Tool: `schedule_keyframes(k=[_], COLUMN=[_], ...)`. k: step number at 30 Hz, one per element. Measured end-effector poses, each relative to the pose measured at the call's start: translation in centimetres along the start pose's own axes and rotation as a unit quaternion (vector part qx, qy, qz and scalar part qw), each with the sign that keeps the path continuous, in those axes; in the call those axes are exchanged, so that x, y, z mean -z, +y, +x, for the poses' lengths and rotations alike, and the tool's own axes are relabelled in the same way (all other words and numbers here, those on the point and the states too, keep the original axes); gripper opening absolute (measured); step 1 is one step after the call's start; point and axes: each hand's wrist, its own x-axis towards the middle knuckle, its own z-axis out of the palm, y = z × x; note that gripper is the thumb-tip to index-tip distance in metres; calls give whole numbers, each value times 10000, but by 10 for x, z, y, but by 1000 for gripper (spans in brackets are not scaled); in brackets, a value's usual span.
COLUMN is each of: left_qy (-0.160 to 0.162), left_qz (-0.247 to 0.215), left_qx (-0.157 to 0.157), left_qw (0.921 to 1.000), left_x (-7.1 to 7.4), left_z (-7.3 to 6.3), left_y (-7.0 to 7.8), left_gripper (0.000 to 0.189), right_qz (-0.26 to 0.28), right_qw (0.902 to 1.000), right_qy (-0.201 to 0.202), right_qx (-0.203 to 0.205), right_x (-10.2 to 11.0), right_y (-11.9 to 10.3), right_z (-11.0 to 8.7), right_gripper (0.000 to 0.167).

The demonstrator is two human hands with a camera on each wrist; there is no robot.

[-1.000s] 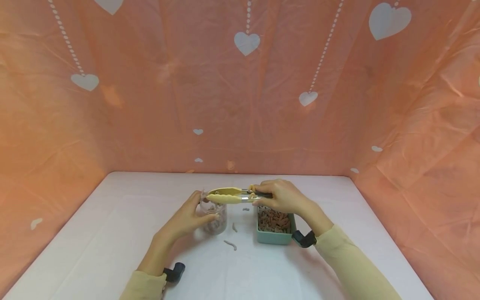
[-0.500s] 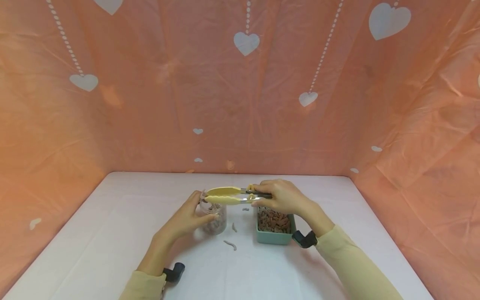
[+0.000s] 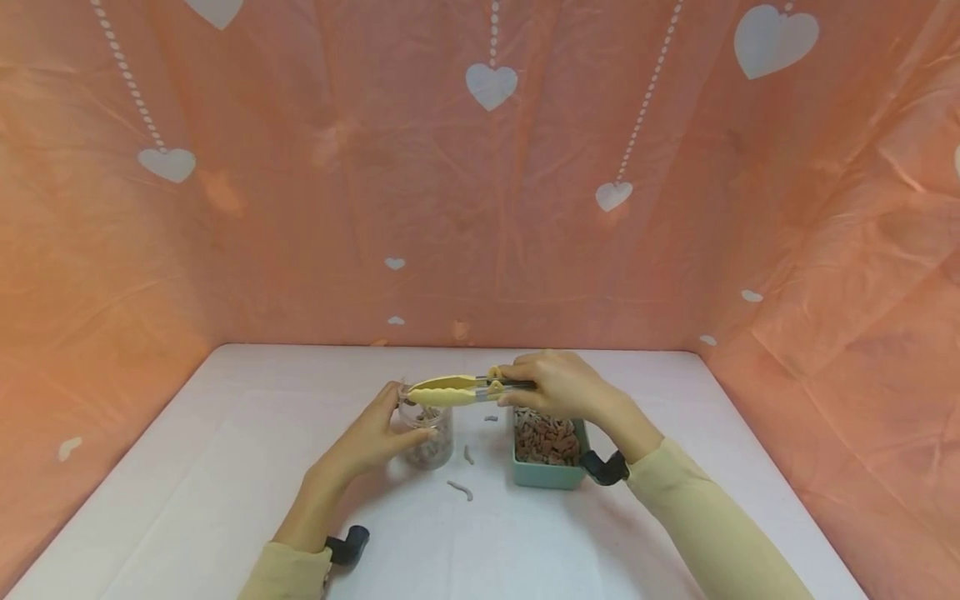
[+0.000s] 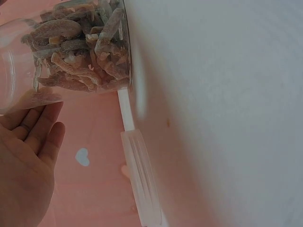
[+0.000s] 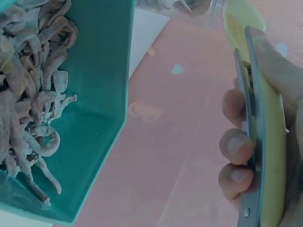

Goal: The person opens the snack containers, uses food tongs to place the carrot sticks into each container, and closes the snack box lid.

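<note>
In the head view, my left hand (image 3: 378, 437) grips a clear jar (image 3: 437, 454) from its left side, thumb across the front. Brownish dried strips (image 4: 78, 52) fill much of the jar in the left wrist view. My right hand (image 3: 561, 385) holds yellow-tipped kitchen tongs (image 3: 446, 395) level over the jar's mouth, their tips by its far left rim. In the right wrist view, the fingers wrap around the metal arms of the tongs. Beneath that hand stands a green box (image 3: 549, 477) heaped with similar dried strips (image 5: 33, 90).
Three loose strips, a long one (image 3: 461, 490), a shorter one (image 3: 468, 455) and a small one (image 3: 491, 418), lie between jar and box on the white table (image 3: 300, 400). A clear lid (image 4: 142, 179) shows beyond the jar. Pink cloth (image 3: 450, 208) encloses the table's back and sides.
My right hand and the tongs have shifted slightly left, and the tongs' tips have come closer together. My left hand and the jar stay in place.
</note>
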Motion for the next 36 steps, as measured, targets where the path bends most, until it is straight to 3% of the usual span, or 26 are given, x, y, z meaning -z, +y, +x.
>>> schedule_keyframes(k=[5,19,24,36], left_qy=[-16,96,107,139], left_qz=[1,212,246,319], left_qx=[41,-481,-501,-519], left_qw=[10000,9986,9984,9980], left_x=[-1,-1,-2,-1], left_z=[0,0,0,0], left_y=[-1,-2,-3,-2], left_gripper=[66,65,66,66], right_qz=[155,233,252,50], right_qw=[9998,9994,9989,9974], right_qy=[68,145,272,306], right_qx=[-89,-222,-276,-643], right_x=[1,0,1,14], right_y=[2,9,9,30], right_z=[-6,-27,-33,-72], right_gripper=[46,47,46,49])
